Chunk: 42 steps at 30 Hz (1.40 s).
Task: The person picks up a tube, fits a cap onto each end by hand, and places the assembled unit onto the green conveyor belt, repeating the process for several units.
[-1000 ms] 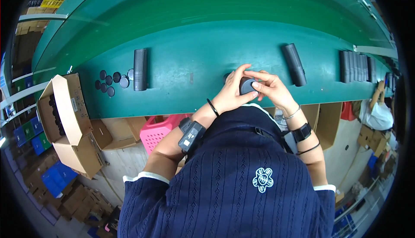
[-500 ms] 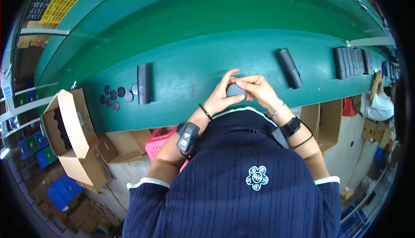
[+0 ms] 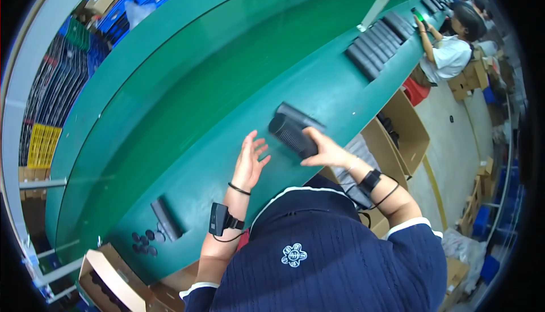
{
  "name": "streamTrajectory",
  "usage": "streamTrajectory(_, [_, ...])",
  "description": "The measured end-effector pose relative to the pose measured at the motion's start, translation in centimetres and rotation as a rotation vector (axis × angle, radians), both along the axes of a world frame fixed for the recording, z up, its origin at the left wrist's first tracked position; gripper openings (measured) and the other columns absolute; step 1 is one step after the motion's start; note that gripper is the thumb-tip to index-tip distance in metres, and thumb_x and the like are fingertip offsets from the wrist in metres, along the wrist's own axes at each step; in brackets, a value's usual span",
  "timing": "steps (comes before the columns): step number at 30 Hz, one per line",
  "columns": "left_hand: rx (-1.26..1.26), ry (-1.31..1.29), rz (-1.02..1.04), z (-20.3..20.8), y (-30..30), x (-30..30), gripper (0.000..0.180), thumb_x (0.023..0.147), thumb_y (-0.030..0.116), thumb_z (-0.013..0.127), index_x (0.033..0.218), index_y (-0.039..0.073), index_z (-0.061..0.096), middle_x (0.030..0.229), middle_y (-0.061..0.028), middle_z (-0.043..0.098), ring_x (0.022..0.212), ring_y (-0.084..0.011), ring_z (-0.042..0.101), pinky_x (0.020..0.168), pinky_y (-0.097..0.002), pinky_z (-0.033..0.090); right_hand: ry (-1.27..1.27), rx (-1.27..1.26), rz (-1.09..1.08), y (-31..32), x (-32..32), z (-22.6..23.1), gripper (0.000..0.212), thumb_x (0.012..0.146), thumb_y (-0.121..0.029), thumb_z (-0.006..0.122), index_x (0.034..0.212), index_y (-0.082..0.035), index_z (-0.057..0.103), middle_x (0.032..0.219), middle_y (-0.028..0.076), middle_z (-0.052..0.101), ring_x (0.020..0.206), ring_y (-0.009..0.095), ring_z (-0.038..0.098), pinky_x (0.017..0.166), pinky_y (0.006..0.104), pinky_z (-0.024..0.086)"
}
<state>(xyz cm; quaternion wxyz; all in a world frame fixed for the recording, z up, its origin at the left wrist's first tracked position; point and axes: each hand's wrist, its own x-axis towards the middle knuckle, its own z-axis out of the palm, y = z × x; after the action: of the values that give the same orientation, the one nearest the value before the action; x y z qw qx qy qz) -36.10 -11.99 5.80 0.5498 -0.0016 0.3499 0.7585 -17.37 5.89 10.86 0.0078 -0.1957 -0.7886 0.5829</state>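
On the green bench (image 3: 187, 164) in front of the person, the right hand (image 3: 321, 152) grips a dark ribbed cylinder (image 3: 290, 134), fingers wrapped around its near end. That cylinder is lifted a little off the bench and tilted, its round end cap facing up and to the left. Just behind it a second dark cylinder (image 3: 304, 116) lies flat on the bench, touching or almost touching the held one; I cannot tell which. The left hand (image 3: 250, 161) hovers open beside it, fingers spread apart and holding nothing, palm turned toward the bench. Further left along the bench lies another cylinder (image 3: 165, 219) with a small cluster of round black caps (image 3: 143, 240) next to it. An open cardboard box (image 3: 108, 283) sits below the bench edge there. Far up the line a row of dark cylinders (image 3: 377, 42) lies side by side, and another person in a white top (image 3: 448, 51) works beyond them.
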Motion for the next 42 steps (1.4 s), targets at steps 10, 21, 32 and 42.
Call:
streamTrajectory(10, [-0.931,0.909,-0.038,-10.1,16.4,2.9,0.089,0.080,0.044,0.074,0.139,-0.005,0.029,0.112,-0.0247,0.060,0.092,-0.0349,0.065,0.083,-0.0421,0.053,-0.223,0.758,-0.768,28.8,10.7,-1.2,0.082,0.063,-0.016,0.080,0.134,-0.002,0.041,0.124,0.025,0.051,0.114,0.040,0.052,0.097,0.0431,0.046])
streamTrajectory(21, [-0.351,0.806,0.044,0.6,11.4,3.2,0.069,0.075,0.003,0.079,0.134,0.004,0.043,0.122,-0.0078,0.055,0.111,-0.0180,0.055,0.099,-0.0355,0.045,-0.724,1.120,-0.816,46.0,10.7,-4.4,0.061,0.075,-0.030,0.078,0.126,-0.019,0.047,0.120,0.011,0.060,0.115,0.034,0.057,0.083,0.0589,0.047])
streamTrajectory(32, [-0.420,0.877,-0.205,0.5,10.2,4.9,0.069,0.081,0.015,0.077,0.134,0.008,0.034,0.117,-0.0073,0.053,0.110,-0.0154,0.052,0.098,-0.0338,0.043,0.024,-0.016,0.149,19.1,-4.9,-2.4,0.038,0.085,-0.010,0.069,0.122,-0.003,0.061,0.108,0.006,0.064,0.098,0.014,0.060,0.085,0.0270,0.050])
streamTrajectory(42, [-0.505,1.368,-0.140,-0.8,7.5,6.3,0.076,0.075,0.023,0.079,0.137,0.007,0.038,0.129,-0.0184,0.048,0.121,-0.0354,0.047,0.102,-0.0459,0.039,0.074,-0.337,0.283,8.1,-4.9,-3.7,0.058,0.080,-0.008,0.072,0.134,-0.003,0.052,0.124,0.009,0.052,0.112,0.020,0.056,0.092,0.0351,0.052])
